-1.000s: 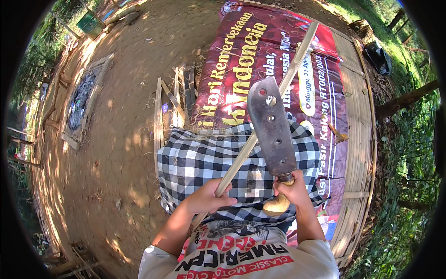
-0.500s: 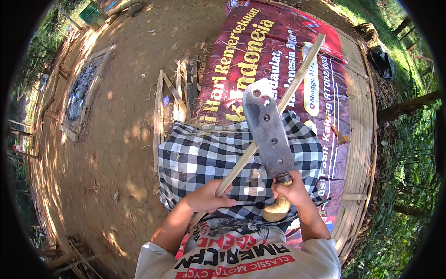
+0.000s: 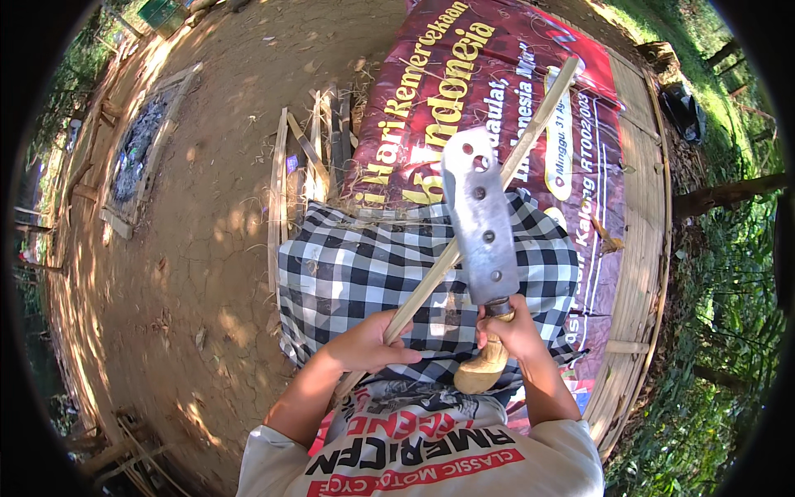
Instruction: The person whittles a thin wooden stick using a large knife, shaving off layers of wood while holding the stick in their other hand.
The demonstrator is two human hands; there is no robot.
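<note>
My left hand (image 3: 368, 341) is wrapped round the lower part of a long pale wooden or bamboo strip (image 3: 427, 287). The strip slants up and away to the right across my lap. In my right hand (image 3: 507, 328) is a machete (image 3: 480, 224) with a broad steel blade, a row of holes and a curved wooden handle. Its blade points away from me and crosses over the strip, hiding part of it; whether they touch I cannot tell. Under both lies a black-and-white checked cloth (image 3: 364, 273) spread over my lap.
A dark red printed banner (image 3: 406, 124) covers a bamboo platform (image 3: 642, 166) ahead and to the right. Several split wood pieces (image 3: 310, 157) lie ahead of the cloth. To the left, a framed ash pit (image 3: 141, 153) sits in the bare earth. A green bin (image 3: 161, 18) stands far left.
My right hand and the machete have shifted slightly; the blade stands more upright and catches brighter light. Both hands keep their grip, and the strip has hardly moved.
</note>
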